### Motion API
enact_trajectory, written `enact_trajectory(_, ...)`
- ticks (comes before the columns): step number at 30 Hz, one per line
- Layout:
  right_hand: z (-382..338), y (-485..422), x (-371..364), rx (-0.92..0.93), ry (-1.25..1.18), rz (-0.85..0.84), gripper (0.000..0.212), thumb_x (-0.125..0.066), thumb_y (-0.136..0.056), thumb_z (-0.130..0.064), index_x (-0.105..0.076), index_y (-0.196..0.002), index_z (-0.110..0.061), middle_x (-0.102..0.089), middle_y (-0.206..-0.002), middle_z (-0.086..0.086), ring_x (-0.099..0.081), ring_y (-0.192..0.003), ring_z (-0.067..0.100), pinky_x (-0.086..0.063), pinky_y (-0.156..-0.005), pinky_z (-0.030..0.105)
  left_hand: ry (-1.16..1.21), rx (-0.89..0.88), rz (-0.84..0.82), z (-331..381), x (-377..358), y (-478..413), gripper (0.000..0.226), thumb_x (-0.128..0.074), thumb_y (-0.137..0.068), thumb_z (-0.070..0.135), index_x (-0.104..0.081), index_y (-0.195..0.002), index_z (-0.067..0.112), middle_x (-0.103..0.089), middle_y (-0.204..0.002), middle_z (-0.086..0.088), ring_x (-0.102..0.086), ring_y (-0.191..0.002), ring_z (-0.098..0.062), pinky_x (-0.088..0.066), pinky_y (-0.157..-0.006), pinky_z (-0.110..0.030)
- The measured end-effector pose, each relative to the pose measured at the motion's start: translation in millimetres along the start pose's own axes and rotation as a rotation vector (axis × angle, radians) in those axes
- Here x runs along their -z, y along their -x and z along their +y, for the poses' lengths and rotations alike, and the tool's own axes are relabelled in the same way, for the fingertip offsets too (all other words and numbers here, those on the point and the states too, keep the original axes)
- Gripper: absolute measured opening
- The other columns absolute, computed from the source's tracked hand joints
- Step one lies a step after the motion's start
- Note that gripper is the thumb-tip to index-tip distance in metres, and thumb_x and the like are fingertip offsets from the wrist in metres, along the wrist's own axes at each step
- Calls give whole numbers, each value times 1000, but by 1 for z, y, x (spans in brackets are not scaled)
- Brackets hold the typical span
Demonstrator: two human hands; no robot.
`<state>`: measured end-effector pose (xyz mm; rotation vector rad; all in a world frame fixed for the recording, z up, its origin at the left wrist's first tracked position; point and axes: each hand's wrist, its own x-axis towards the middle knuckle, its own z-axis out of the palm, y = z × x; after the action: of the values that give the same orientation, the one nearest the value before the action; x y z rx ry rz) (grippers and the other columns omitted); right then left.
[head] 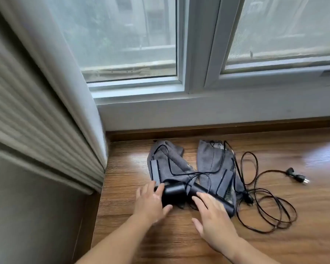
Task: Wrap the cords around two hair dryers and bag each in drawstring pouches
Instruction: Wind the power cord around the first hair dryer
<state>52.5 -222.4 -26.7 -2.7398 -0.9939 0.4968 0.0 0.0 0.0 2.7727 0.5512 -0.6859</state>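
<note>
Two hair dryers, black, lie on the wooden window ledge (198, 241), both below the window (131, 44). Head view only.

Left dryer (172, 195): barrel on its side, resting at the near end of the left pouch (166, 162). Right dryer (215, 199): long dark body angled toward the near right, lying on the near end of the right pouch (210, 159).

Two drawstring pouches, grey fabric, flat, side by side between the dryers and the window wall. Two flat black rectangular blocks, one on each pouch: left block (155, 172), right block (225, 181). What they are cannot be told.

Cords: thin black cord (179, 173) runs loose across both pouches. A longer cord (265, 206) lies in several untidy loops on the ledge to the right of the right dryer, unwrapped. One plug (297, 176) counted, at the far right of those loops.

Left hand (151, 201): fingers spread open, fingertips and thumb touching the left dryer's barrel, not closed round it. Right hand (213, 218): open, palm down, fingers on the right dryer's body, no grip closed.

Curtain (46, 92) hangs left of the window.
</note>
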Motion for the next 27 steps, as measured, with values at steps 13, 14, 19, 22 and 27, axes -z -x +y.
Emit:
enact_trajectory(13,45,-47,6,181,-65,26,63,-84,-69,-46,-62,-124,-24,-62,-126,-1,-62,-121,21,-54,-101,37,137,201,-11,20,-20,-30,82,-75,-87,49,-30,-156,42,-7,-168,0,-21,-153,-24,-33,-120,-46)
enact_trajectory(14,47,-48,7,191,-74,40,64,-83,-68,-48,-62,-124,-24,-62,-126,-2,-62,-120,21,-53,-102,38,154,205,14,20,-21,-27,82,-76,-87,49,-31,-156,42,-6,-169,1,-20,-153,-23,-33,-120,-44)
enact_trajectory(19,45,-54,29,159,-117,109,61,-60,-76,-64,-61,-125,-27,-62,-123,-10,-60,-120,15,-42,-112,52,197,183,170,19,-14,-7,81,-78,-82,52,-39,-152,45,-10,-167,4,-25,-152,-19,-35,-118,-40)
enact_trajectory(22,29,-61,50,124,-314,136,65,-54,-77,-71,-59,-127,-30,-62,-123,-15,-59,-118,11,-39,-115,42,258,132,343,23,-5,2,79,-85,-72,48,-52,-143,44,-25,-162,3,-39,-143,-23,-44,-108,-45)
enact_trajectory(27,7,-72,83,-36,-762,83,65,-73,-79,-58,-52,-134,-32,-52,-123,-20,-55,-113,1,-44,-98,20,340,89,551,41,17,3,82,-89,-61,57,-53,-135,49,-36,-152,5,-47,-125,-18,-48,-92,-41)
